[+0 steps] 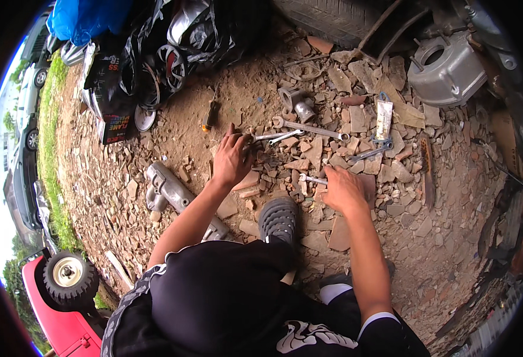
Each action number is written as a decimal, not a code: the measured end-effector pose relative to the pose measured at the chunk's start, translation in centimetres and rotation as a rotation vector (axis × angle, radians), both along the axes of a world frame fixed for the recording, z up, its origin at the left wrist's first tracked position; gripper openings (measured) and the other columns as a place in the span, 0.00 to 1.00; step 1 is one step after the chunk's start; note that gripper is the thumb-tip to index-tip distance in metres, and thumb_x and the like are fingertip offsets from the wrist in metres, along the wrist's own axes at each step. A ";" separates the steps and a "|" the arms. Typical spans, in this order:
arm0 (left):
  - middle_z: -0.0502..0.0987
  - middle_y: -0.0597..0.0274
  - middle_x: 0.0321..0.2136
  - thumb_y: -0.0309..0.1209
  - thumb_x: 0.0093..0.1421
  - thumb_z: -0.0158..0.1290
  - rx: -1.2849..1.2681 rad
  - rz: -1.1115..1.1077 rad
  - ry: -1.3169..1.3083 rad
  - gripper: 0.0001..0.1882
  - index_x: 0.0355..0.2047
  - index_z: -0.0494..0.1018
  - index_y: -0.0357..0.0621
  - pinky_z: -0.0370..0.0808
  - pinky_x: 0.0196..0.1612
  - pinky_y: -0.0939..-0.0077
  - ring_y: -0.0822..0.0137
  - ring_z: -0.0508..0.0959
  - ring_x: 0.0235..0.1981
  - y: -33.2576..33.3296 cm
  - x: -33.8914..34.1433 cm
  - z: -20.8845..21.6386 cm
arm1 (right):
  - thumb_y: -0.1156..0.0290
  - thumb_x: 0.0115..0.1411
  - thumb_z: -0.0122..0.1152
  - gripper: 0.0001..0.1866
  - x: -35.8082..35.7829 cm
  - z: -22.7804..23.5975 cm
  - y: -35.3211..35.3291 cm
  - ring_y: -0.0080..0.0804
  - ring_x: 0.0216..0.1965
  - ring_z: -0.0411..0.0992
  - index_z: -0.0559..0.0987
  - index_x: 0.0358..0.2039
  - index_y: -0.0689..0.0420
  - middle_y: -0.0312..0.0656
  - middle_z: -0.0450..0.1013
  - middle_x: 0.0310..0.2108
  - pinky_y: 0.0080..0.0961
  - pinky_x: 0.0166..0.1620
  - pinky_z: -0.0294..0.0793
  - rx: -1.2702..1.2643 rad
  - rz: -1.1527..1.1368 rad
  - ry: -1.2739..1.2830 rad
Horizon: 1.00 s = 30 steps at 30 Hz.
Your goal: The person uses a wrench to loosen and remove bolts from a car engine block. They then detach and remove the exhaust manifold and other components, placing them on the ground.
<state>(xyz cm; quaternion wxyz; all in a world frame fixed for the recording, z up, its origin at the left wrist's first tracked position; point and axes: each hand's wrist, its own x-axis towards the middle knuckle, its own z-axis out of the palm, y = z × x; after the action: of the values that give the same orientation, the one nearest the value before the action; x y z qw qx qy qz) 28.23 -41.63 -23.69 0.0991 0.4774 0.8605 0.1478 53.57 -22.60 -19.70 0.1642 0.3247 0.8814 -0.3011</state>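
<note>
My right hand [343, 189] is closed on a small combination wrench [314, 179], whose open jaw points left over the broken tile pieces. My left hand [233, 159] reaches to the ground with its index finger pointing away. Its other fingers are curled at the near end of a silver wrench [267, 136]; the grip is partly hidden. Another silver wrench [286, 138] lies against that one. Just beyond, a longer wrench [315, 128] rests on the rubble. Right of it lie a darker wrench [371, 153] and a white tube [384, 121] with blue ends.
A screwdriver [211, 114] lies beyond my left hand. A metal pipe-like part [172, 187] sits by my left forearm. Farther off are a metal fitting [297, 105], a large metal housing [449, 70], black bags [214, 35] and a box [115, 128]. My shoe [277, 219] stands between my arms.
</note>
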 end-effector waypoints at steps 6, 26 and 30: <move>0.75 0.48 0.44 0.42 0.60 0.61 -0.040 0.017 0.087 0.23 0.55 0.75 0.52 0.67 0.60 0.51 0.44 0.70 0.58 2.6 0.9 -0.1 | 0.68 0.50 0.71 0.16 1.0 -0.9 0.7 0.54 0.48 0.76 0.81 0.39 0.61 0.55 0.79 0.39 0.44 0.53 0.75 -0.138 0.078 -0.079; 0.80 0.42 0.38 0.49 0.55 0.62 -0.169 0.030 -0.088 0.28 0.45 0.72 0.39 0.69 0.61 0.48 0.44 0.81 0.43 2.6 0.6 -1.5 | 0.69 0.60 0.67 0.13 0.3 0.3 2.9 0.40 0.35 0.80 0.83 0.44 0.60 0.46 0.82 0.36 0.33 0.42 0.77 -0.248 -0.547 0.529; 0.81 0.39 0.40 0.49 0.59 0.60 -0.263 0.043 -0.192 0.27 0.46 0.73 0.37 0.79 0.46 0.54 0.45 0.83 0.41 4.2 2.0 0.7 | 0.66 0.58 0.69 0.16 3.3 -1.6 5.7 0.48 0.43 0.78 0.82 0.45 0.58 0.49 0.79 0.39 0.40 0.48 0.75 0.214 -0.645 0.505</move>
<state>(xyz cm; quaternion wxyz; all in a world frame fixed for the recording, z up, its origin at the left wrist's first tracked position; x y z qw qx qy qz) 30.20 -37.47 -22.96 0.2394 0.4256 0.8689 0.0811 56.85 -16.87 -21.26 -0.1941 0.5152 0.7735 -0.3141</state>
